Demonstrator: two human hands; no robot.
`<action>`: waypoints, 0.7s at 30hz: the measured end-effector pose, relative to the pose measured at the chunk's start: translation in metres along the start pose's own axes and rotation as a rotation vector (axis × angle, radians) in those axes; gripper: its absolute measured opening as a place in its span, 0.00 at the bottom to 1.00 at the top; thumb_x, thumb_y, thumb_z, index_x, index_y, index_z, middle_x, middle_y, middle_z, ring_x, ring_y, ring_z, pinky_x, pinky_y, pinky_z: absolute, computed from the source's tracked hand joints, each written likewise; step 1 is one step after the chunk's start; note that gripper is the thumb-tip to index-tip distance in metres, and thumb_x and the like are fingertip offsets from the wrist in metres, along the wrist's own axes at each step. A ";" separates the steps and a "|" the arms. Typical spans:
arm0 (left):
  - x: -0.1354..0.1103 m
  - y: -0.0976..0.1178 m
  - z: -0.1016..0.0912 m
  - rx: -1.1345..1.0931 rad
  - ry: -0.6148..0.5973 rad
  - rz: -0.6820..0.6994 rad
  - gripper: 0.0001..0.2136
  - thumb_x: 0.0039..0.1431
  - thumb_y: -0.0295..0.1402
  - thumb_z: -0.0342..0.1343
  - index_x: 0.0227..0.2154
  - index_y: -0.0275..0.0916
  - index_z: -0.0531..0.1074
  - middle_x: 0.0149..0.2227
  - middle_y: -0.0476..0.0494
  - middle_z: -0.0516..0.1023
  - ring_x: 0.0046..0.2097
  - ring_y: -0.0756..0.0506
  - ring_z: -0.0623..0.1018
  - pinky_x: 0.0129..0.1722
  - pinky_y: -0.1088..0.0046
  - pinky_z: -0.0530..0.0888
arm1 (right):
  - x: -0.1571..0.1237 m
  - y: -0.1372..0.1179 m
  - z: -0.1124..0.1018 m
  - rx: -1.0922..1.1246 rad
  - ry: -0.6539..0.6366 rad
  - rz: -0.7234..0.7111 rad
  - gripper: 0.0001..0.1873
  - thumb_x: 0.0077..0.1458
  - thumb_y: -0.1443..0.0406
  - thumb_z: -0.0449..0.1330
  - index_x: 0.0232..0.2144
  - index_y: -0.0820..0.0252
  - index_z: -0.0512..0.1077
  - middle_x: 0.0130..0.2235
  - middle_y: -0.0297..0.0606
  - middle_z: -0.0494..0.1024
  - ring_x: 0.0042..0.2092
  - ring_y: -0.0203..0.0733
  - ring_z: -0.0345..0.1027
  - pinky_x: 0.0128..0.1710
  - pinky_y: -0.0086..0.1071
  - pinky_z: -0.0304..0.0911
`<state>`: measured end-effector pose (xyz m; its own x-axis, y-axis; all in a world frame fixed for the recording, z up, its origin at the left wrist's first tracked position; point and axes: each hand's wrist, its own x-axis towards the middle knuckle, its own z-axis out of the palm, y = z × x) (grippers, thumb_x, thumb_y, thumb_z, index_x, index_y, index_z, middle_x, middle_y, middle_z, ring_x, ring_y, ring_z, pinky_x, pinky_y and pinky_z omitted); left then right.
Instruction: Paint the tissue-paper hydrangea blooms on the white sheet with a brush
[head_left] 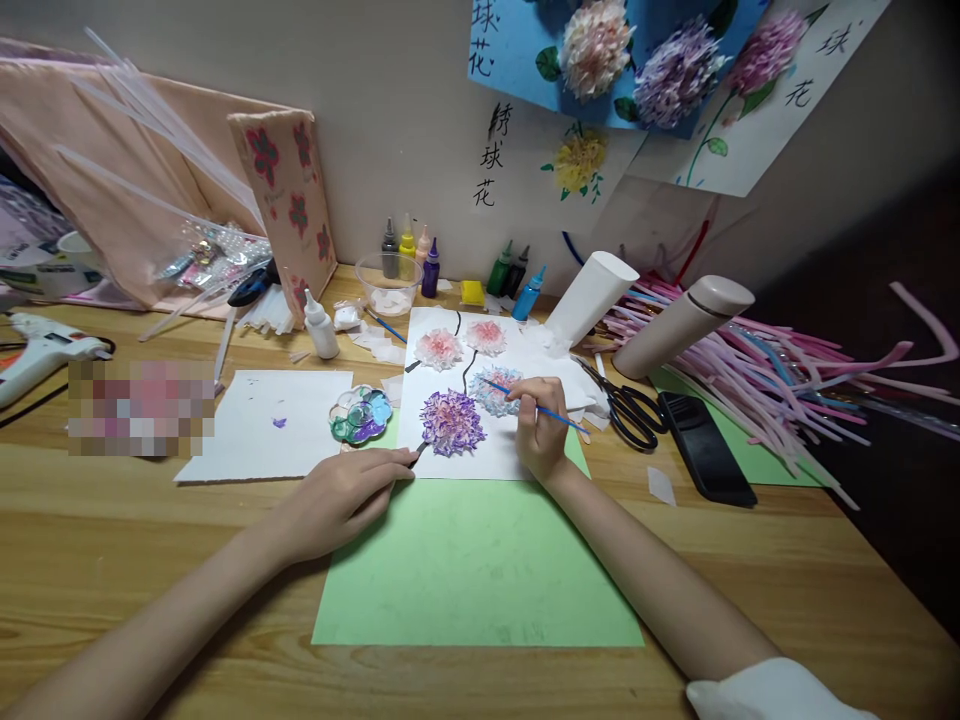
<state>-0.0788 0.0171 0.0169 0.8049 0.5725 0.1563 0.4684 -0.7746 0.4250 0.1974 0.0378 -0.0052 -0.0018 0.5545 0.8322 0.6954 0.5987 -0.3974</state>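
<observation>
In the head view a thin blue paintbrush [559, 418] is pinched in my right hand [541, 430]. Its tip points left, over the light blue and pink paper flower [495, 390]. My left hand [360, 490] lies with fingers stretched at the lower left edge of the white sheet [450, 468], by a short black stem mark. Just right of those fingertips sits a purple ruffled flower [452, 422]. Two pink and white flowers, one left [439, 348] and one right [486, 337], are higher on the sheet. The paint palette [361, 415], with green, blue and purple paint, stands beyond my left hand.
Green paper [480, 570] lies beneath the sheet. To the right are black scissors [634, 415], a phone [705, 445], a bottle [686, 325] and pink pipe cleaners [795, 370]. Paint bottles [430, 268] line the wall. A glue gun [49, 350] rests at far left.
</observation>
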 end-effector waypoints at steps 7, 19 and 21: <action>0.000 0.001 0.001 -0.039 0.020 0.008 0.15 0.60 0.24 0.43 0.46 0.39 0.70 0.53 0.43 0.73 0.53 0.47 0.73 0.50 0.70 0.70 | -0.005 -0.040 0.014 0.185 -0.398 -0.122 0.09 0.60 0.68 0.50 0.42 0.54 0.65 0.41 0.37 0.76 0.44 0.42 0.66 0.44 0.39 0.60; 0.000 0.001 0.001 -0.041 0.025 0.006 0.15 0.60 0.23 0.42 0.46 0.39 0.69 0.52 0.43 0.73 0.52 0.46 0.73 0.49 0.70 0.70 | -0.001 -0.049 0.024 0.147 -0.626 -0.096 0.10 0.61 0.66 0.48 0.43 0.56 0.66 0.43 0.36 0.77 0.46 0.40 0.64 0.47 0.38 0.52; 0.000 0.001 0.001 -0.036 0.020 0.005 0.15 0.60 0.24 0.42 0.46 0.39 0.69 0.52 0.43 0.73 0.52 0.46 0.73 0.49 0.70 0.70 | -0.001 -0.050 0.024 0.142 -0.667 -0.086 0.10 0.62 0.66 0.47 0.43 0.56 0.66 0.43 0.36 0.77 0.46 0.40 0.64 0.47 0.38 0.51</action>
<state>-0.0778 0.0160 0.0161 0.7993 0.5745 0.1762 0.4511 -0.7674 0.4556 0.1457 0.0215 0.0048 -0.5267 0.7114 0.4653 0.5719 0.7016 -0.4251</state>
